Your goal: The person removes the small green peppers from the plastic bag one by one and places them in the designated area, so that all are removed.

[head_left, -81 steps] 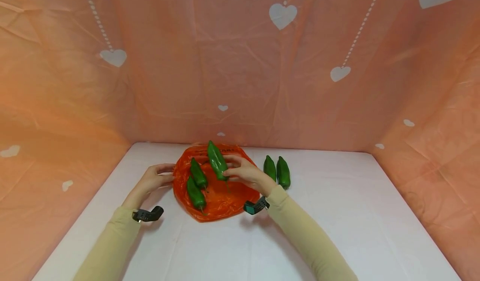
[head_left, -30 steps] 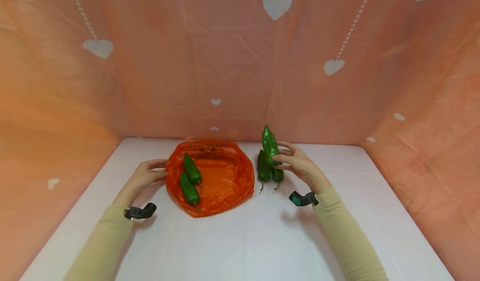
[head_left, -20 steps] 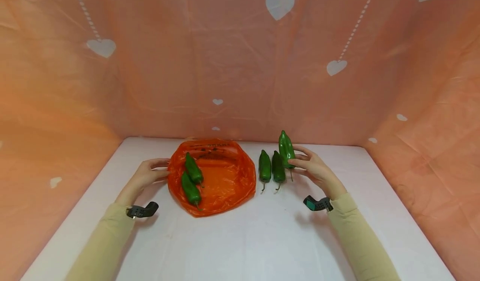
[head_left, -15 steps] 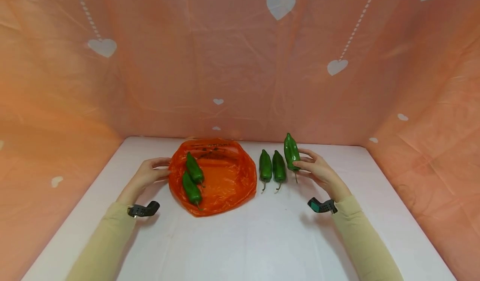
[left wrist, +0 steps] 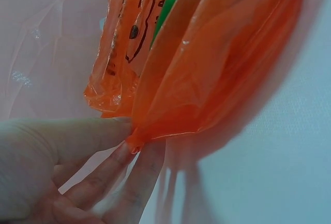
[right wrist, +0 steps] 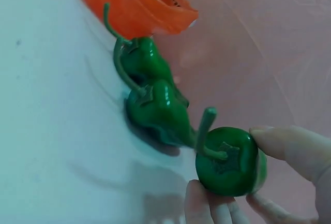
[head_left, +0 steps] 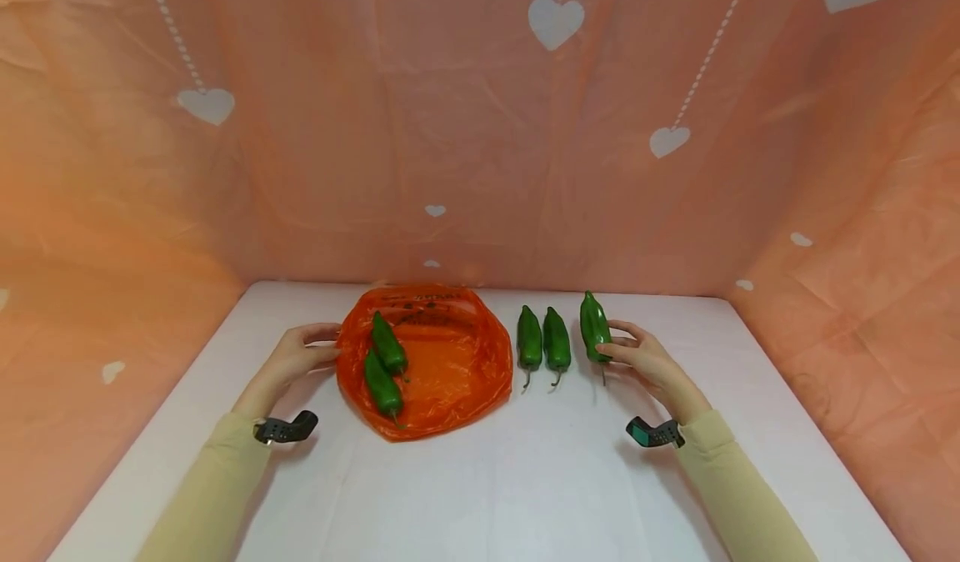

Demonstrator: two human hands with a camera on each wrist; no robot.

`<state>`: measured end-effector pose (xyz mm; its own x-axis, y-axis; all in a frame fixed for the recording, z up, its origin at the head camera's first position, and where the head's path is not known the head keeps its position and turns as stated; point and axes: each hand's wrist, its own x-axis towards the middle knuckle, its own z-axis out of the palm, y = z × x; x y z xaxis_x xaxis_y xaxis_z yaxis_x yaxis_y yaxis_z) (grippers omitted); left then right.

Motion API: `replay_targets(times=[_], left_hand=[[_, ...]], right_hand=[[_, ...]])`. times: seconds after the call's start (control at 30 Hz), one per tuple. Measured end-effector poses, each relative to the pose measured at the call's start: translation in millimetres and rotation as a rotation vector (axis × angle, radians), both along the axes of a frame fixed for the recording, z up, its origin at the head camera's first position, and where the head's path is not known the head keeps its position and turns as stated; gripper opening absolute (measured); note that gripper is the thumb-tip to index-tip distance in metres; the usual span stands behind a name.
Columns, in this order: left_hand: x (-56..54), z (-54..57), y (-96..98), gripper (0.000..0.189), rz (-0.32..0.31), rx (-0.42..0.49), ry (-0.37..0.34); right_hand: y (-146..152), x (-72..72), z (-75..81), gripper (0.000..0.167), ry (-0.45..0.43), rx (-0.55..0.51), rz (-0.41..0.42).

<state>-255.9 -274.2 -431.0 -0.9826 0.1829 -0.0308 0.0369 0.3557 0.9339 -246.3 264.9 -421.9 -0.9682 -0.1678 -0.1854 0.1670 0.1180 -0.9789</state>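
My left hand [head_left: 296, 353] pinches the left edge of an orange plastic bag [head_left: 442, 395]; the left wrist view shows thumb and fingertips gathered on a bunched bit of the film. Two green peppers, an upper pepper [head_left: 388, 343] and a lower pepper [head_left: 383, 385], lie in the bag's left half. My right hand [head_left: 648, 362] holds another green pepper [head_left: 594, 328] between thumb and fingers, its tip pointing away and stem toward me. Left of it, two more peppers lie side by side on the table, a nearer-the-bag pepper [head_left: 529, 338] and a middle pepper [head_left: 557, 340].
The white table [head_left: 450, 504] is bounded by an orange cloth backdrop [head_left: 480, 128] with white hearts at the back and both sides. A dark wrist strap [head_left: 285, 429] is on the left wrist, and a similar wrist strap [head_left: 654, 433] is on the right.
My right hand has carried its pepper from over the bag, past the two table peppers, to their right, and lowered it. The left hand keeps its place at the bag's edge.
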Motion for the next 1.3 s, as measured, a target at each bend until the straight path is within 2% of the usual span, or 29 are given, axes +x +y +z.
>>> replay_targets(times=[0.37,0.67,1.1,1.3], left_hand=[[1.8,-0.6,0.7,0.051,0.016,0.014,0.002],[1.4,-2.3,-0.5,0.050,0.013,0.010,-0.009],[2.2,0.3,-0.4,0.050,0.008,0.004,-0.001],[2.6,1.1,0.4,0.052,0.012,0.011,0.007]], right_hand=[[3.8,1.9,-12.6,0.075,-0.001,0.058,-0.013],[2.6,1.0,-18.0,0.075,-0.047,0.059,-0.021],[0.9,-4.1,-17.1,0.076,-0.072,0.042,-0.003],[-1.6,-8.4,-16.0,0.075,-0.084,0.067,0.002]])
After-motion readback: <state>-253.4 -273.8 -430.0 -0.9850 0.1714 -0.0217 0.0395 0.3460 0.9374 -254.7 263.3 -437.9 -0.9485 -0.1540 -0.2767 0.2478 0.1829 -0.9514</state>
